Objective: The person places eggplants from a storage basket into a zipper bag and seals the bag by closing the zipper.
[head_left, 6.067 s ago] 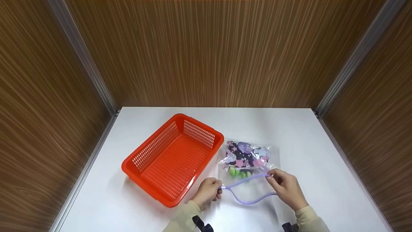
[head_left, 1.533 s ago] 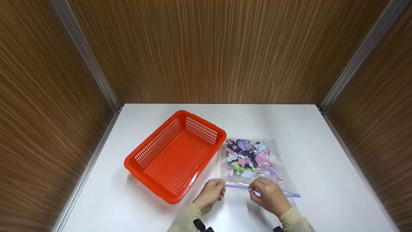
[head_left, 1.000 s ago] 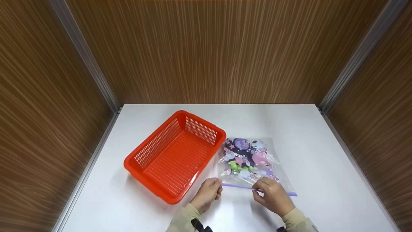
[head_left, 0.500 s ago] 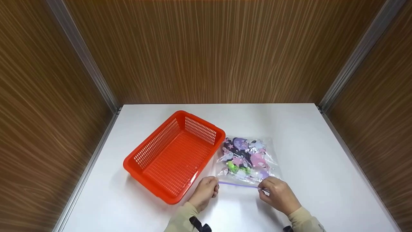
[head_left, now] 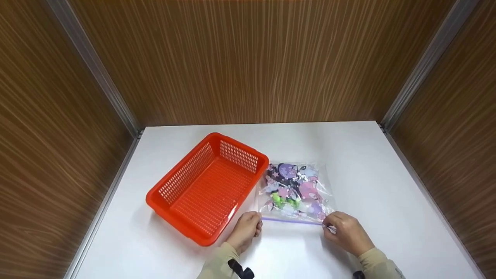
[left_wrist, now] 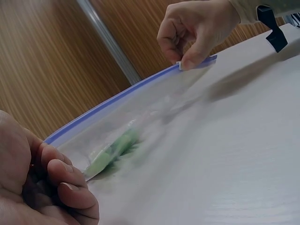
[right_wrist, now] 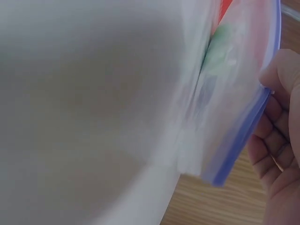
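Note:
A clear zip bag (head_left: pixel 329 193) printed with pink, purple and black cartoon figures lies on the white table, its purple zip strip (head_left: pixel 288 221) towards me. Bright green pieces (head_left: pixel 277 199) show through the plastic. My left hand (head_left: pixel 245 229) grips the strip's left end with curled fingers. Near the right end, my right hand (head_left: pixel 348 233) pinches the small white slider (left_wrist: pixel 180 65) between thumb and forefinger. In the left wrist view the strip runs taut and raised between both hands. Only a short end of strip (right_wrist: pixel 220 176) extends beyond the right fingers in the right wrist view.
An orange-red plastic basket (head_left: pixel 209 193) with slotted walls stands left of the bag, its right rim close against the bag's edge. Wood-grain panels (head_left: pixel 248 62) enclose the white table (head_left: pixel 372 174) at the back and both sides.
Six seconds ago the bag's mouth gaped, its two purple strips apart; now they lie together. My right hand has slid rightwards along the strip, while my left keeps hold of its end.

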The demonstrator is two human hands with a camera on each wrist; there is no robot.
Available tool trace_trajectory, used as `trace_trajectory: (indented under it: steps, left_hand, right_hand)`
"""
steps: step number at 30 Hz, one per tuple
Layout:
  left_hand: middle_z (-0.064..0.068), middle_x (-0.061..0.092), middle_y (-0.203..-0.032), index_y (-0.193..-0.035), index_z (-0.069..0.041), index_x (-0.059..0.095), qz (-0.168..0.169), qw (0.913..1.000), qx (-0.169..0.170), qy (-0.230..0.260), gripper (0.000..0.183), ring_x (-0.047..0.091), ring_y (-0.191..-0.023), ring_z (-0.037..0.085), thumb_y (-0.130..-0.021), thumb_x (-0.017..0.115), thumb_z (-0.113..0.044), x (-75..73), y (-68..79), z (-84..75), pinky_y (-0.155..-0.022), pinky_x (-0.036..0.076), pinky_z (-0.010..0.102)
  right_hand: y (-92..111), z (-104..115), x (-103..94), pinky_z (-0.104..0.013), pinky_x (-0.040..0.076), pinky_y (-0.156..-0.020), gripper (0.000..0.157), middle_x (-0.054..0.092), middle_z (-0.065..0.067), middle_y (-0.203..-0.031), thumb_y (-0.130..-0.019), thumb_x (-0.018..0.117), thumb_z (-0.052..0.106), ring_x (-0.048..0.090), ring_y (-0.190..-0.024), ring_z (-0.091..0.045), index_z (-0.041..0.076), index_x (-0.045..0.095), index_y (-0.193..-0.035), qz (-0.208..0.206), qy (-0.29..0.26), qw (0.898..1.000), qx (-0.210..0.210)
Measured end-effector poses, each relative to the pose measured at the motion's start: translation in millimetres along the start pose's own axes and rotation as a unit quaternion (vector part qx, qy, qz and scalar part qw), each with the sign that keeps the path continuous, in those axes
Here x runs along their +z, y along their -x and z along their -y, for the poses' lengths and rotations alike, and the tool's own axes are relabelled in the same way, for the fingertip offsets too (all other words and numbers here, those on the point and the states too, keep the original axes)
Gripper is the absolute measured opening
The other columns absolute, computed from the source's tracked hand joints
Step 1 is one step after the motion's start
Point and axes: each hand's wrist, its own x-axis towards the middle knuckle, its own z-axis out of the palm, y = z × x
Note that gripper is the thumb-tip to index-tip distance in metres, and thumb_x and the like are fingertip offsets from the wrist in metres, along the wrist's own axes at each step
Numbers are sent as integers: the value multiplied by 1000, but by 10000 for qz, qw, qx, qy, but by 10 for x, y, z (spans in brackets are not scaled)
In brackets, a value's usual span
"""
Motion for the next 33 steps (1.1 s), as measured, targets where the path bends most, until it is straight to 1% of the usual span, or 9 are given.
trace_trajectory:
  steps: [3, 6, 10, 13, 19, 25, 30, 33]
  left_hand:
    - [1, 43, -60, -68, -8, 45, -26, 9999, 28, -122, 26, 38, -48, 8, -93, 42, -10, 14, -5, 25, -46, 33, 20]
    - [1, 43, -59, -67, -8, 45, -29, 9999, 13, -149, 26, 38, -48, 8, -93, 42, -10, 14, -5, 11, -45, 33, 20]
    - [0, 43, -59, -67, -7, 45, -59, 9998, -4, -194, 26, 39, -46, 7, -92, 42, -9, 12, -20, -12, -44, 33, 19]
    - [0, 43, -59, -66, -7, 45, -61, 9997, 38, -216, 25, 38, -46, 7, -92, 43, -9, 1, -39, -7, -44, 33, 19]
    - [0, 44, -59, -66, -8, 46, 0, 9993, 45, -362, 26, 39, -47, 8, -92, 43, -11, -1, -67, 49, -45, 33, 19]
    - [-1, 46, -59, -67, -10, 49, 10, 9969, -85, -783, 27, 40, -47, 8, -93, 43, -17, 55, -117, 87, -43, 32, 20]
    - [0, 47, -57, -67, -9, 49, 44, 9936, 62, -1125, 29, 39, -45, 9, -93, 44, -19, 96, -178, 123, -41, 31, 21]
    - [0, 47, -57, -67, -8, 50, 44, 9899, 156, -1409, 29, 40, -46, 9, -94, 44, -19, 115, -223, 120, -42, 32, 21]
  right_hand:
    - [102, -71, 19, -18, 46, -57, 21, 58, 9, -72, -56, 72, 5, 55, -64, -4, 14, 59, -70, -70, 60, 9999, 57]
    - [150, -123, -6, -17, 47, -58, 21, 59, 9, -73, -58, 72, 4, 56, -64, -4, 15, 60, -71, -6, 84, 9998, 171]
    - [211, -193, -51, -16, 47, -60, 21, 60, 10, -73, -59, 73, 4, 56, -66, -2, 17, 62, -72, 166, 211, 9984, 497]
    - [278, -244, -81, -17, 47, -59, 22, 60, 10, -73, -59, 75, 3, 55, -65, -2, 17, 63, -71, 192, 317, 9968, 707]
    - [408, -336, -127, -22, 48, -59, 21, 61, 9, -73, -59, 75, 6, 56, -65, -4, 17, 64, -73, 39, 332, 9958, 855]
    - [440, -411, -141, -24, 48, -57, 19, 62, 9, -73, -61, 76, 9, 56, -65, -4, 17, 64, -73, 114, 324, 9935, 1089]
    - [478, -447, -148, -27, 48, -57, 19, 61, 10, -72, -60, 76, 13, 56, -65, -5, 20, 64, -73, 98, 389, 9908, 1295]
    - [495, -468, -144, -28, 48, -57, 19, 61, 10, -71, -60, 77, 14, 56, -65, -6, 20, 64, -73, 122, 434, 9897, 1361]
